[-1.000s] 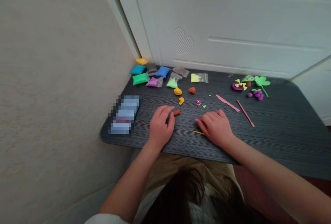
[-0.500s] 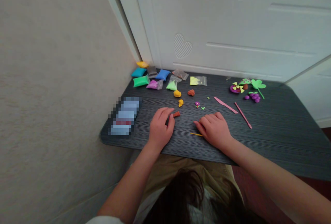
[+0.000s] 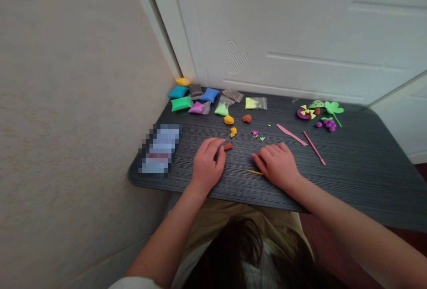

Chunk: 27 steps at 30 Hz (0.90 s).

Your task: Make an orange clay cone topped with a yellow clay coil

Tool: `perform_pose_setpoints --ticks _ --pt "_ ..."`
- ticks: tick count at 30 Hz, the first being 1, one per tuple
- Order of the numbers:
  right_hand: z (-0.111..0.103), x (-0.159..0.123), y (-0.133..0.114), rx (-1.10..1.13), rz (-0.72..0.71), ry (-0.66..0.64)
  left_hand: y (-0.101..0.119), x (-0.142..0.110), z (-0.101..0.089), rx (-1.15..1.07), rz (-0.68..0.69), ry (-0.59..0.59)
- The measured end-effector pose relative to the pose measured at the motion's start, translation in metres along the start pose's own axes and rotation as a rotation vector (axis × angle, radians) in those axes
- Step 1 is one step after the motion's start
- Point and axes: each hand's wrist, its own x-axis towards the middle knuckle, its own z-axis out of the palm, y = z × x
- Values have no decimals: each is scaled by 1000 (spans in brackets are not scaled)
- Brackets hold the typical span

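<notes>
My left hand (image 3: pixel 208 162) rests on the table with thumb and fingers closed about the near end of a small reddish-brown clay piece (image 3: pixel 228 146). Its wider end sticks out to the right. My right hand (image 3: pixel 276 164) lies on the tabletop with its fingers curled in; whatever they hold, if anything, is hidden. A thin yellow stick (image 3: pixel 254 172) pokes out from beneath that hand's thumb side. Beyond the hands are yellow clay lumps (image 3: pixel 228 120), a brown clay lump (image 3: pixel 247 118), a tiny purple clay flower (image 3: pixel 255 133) and small green leaf bits (image 3: pixel 262 138).
Bags of coloured clay (image 3: pixel 182 103) line the back left. A pixelated phone-like object (image 3: pixel 162 149) lies at left. Right of centre are a pink clay knife (image 3: pixel 292 134) and a pink stick tool (image 3: pixel 314 147). Finished clay shapes, including purple grapes (image 3: pixel 329 124), sit back right.
My right hand has shifted very slightly, showing a little more of the yellow stick. My left hand stays by the brown clay piece.
</notes>
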Motion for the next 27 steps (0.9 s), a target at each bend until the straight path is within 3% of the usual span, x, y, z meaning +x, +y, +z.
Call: perform_pose_setpoints --ticks 5,12,19,27 --pt "5 17 15 -30 77 18 1 0 -1 6 7 0" --pt "-3 -3 -5 0 -21 -6 0 0 -1 -5 11 1" --pt "6 20 18 -35 91 7 0 0 -1 -3 23 14" --pt "-6 -6 -8 9 -39 -11 -1 0 -1 -14 19 13"
